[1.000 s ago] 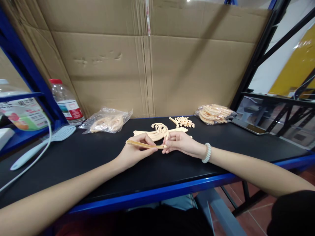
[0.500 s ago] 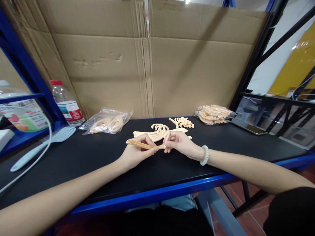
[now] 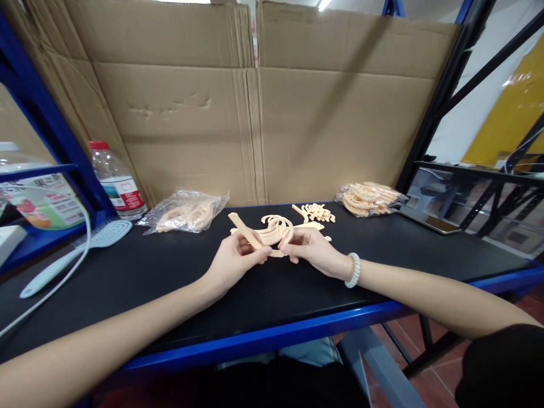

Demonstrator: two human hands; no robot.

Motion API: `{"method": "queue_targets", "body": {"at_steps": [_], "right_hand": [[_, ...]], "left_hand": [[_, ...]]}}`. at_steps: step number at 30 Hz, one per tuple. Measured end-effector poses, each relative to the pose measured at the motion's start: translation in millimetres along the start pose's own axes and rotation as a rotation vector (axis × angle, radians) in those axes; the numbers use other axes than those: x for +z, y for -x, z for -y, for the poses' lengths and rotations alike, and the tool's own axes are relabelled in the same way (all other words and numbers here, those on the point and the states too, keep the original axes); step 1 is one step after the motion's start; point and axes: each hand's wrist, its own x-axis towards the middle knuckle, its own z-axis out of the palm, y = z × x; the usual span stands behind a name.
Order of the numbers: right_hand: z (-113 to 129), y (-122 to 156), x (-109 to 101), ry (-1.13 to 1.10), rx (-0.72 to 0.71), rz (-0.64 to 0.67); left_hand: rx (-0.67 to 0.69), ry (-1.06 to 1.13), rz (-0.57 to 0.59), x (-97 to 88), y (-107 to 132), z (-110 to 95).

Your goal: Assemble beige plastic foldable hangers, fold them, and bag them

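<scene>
My left hand (image 3: 238,258) pinches a beige hanger arm (image 3: 243,228), a flat curved strip whose free end points up and to the left. In my right hand (image 3: 312,246) is a beige curved hanger hook (image 3: 289,224), its loop rising above the fingertips. The two parts meet between my hands, where fingers partly cover the joint. Just behind my hands lie more hanger arms (image 3: 267,235) and a few hooks, partly hidden. A pile of small hook pieces (image 3: 319,212) sits farther back.
Clear bags of beige parts lie at the back left (image 3: 187,215) and back right (image 3: 369,198). To the left are a hairbrush (image 3: 102,235), a white cable (image 3: 87,226) and a red-capped bottle (image 3: 119,187). A phone-like flat device (image 3: 429,220) lies right. Cardboard (image 3: 178,113) walls the back.
The hanger arm in my left hand has turned, its free end swinging upward and showing its broad side. My right hand and the hook have stayed nearly in place.
</scene>
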Motion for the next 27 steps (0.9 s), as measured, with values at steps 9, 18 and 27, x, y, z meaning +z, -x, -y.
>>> {"method": "queue_targets", "body": {"at_steps": [9, 18, 27], "right_hand": [[-1, -1, 5, 0.005, 0.037, 0.046], [15, -36, -71, 0.688, -0.319, -0.178], [-21, -65, -132, 1.355, -0.407, 0.169]], "left_hand": [[-0.145, 0.123, 0.106, 7.7, 3, -1], [-0.213, 0.253, 0.069, 2.8, -1, 6], [-0.261, 0.290, 0.043, 1.8, -3, 7]]}}
